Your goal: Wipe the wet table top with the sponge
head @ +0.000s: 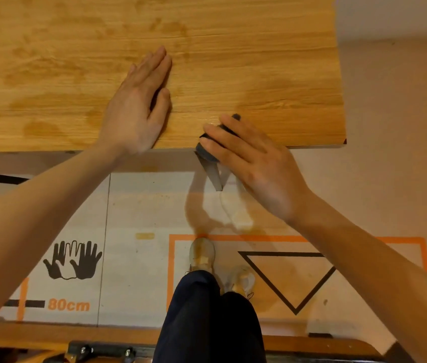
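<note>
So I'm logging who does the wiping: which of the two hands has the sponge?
The right hand, at the table's near edge, fingers curled over the dark sponge. The left hand lies flat on the wood, holding nothing.

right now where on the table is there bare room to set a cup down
The table is bare left of the left hand and along the far edge, though damp patches show there. Another bare strip runs right of the right hand to the corner. It is crowded at the near edge, where the left hand lies flat and the right hand holds the sponge.
</note>
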Demonstrator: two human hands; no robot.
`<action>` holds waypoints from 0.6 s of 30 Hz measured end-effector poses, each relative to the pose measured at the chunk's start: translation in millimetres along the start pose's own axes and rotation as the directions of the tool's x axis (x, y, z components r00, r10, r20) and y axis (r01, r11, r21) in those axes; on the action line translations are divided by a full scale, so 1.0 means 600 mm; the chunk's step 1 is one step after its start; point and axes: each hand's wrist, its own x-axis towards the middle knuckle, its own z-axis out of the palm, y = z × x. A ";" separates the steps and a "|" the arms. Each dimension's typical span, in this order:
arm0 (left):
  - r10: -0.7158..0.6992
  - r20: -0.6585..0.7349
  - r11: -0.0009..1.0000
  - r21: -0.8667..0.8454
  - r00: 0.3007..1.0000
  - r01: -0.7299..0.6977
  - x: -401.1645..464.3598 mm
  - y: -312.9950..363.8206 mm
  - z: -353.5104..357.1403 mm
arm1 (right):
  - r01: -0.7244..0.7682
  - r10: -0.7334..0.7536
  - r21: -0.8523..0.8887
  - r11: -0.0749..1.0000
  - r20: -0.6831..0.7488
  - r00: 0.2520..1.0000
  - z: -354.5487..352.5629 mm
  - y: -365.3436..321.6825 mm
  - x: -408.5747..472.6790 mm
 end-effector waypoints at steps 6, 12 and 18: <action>-0.007 -0.011 1.000 -0.019 1.000 0.007 0.001 -0.001 0.004 | -0.183 0.190 -0.097 0.978 0.066 0.980 -0.097 0.119 -0.145; -0.007 -0.011 0.999 -0.039 1.000 0.007 0.003 -0.007 0.009 | -0.199 0.200 -0.025 0.980 0.042 0.979 -0.050 0.053 -0.073; -0.015 0.008 0.998 -0.056 1.000 0.015 0.002 -0.002 0.007 | -0.086 0.075 0.131 0.988 0.085 0.994 -0.001 -0.024 0.035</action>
